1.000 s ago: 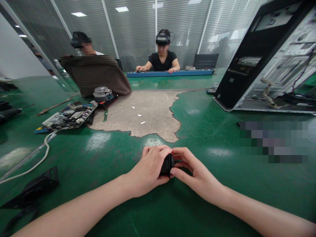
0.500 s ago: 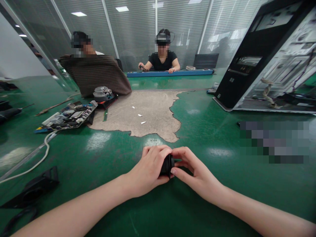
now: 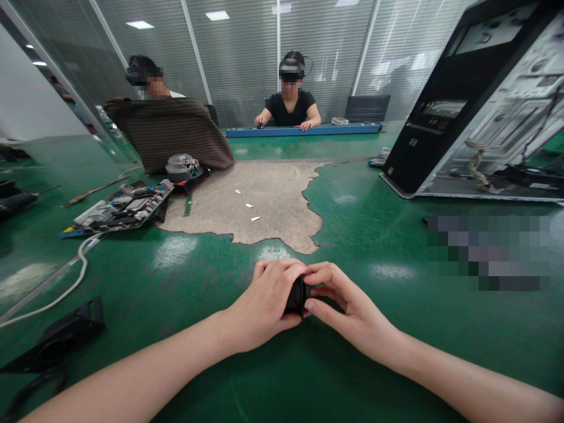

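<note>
A small black part (image 3: 296, 296) is held between my two hands, low over the green tabletop (image 3: 361, 235) near the middle of the view. My left hand (image 3: 271, 296) wraps round its left side, with the thumb beneath. From the right, my right hand (image 3: 337, 296) pinches the part's round outer end between thumb and fingertips. Much of the part is hidden behind my left fingers.
A circuit board (image 3: 126, 208) and a fan cooler (image 3: 185, 167) lie at the left. Nearer sits a black bracket (image 3: 66, 338). An opened computer case (image 3: 445, 111) stands at the right. Across the table a person (image 3: 291, 106) works at a blue bar (image 3: 304, 131).
My hands stay almost in place, with only a slight shift of my right fingers on the black part. Across the table, the person's hand has moved down toward the blue bar.
</note>
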A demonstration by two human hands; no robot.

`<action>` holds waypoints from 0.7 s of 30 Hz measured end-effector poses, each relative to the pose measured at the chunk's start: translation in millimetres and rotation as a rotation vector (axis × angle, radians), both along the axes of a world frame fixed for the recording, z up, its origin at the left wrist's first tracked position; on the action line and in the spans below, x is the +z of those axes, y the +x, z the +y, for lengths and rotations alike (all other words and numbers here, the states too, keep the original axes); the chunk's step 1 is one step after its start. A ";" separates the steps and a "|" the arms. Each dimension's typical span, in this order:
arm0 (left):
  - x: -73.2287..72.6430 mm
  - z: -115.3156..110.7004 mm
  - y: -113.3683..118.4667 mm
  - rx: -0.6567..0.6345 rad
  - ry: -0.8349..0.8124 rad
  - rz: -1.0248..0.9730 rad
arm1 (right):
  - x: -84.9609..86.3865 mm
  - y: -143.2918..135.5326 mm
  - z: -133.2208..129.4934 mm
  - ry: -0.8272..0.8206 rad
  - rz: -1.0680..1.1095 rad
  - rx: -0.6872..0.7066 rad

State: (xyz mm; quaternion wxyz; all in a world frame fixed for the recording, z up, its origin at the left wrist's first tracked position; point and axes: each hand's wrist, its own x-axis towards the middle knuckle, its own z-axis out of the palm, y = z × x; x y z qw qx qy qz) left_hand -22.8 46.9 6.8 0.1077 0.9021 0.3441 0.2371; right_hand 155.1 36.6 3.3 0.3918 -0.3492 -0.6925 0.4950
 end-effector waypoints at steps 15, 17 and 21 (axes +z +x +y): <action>0.0 0.0 0.3 0.002 -0.012 0.000 | 1.0 0.4 -0.9 0.044 -0.018 0.008; 0.2 0.1 0.4 0.002 -0.013 0.005 | 1.1 0.2 -0.4 0.031 -0.018 0.005; 0.8 0.0 0.3 0.004 -0.015 0.019 | 2.3 -0.6 -0.2 0.004 -0.040 0.008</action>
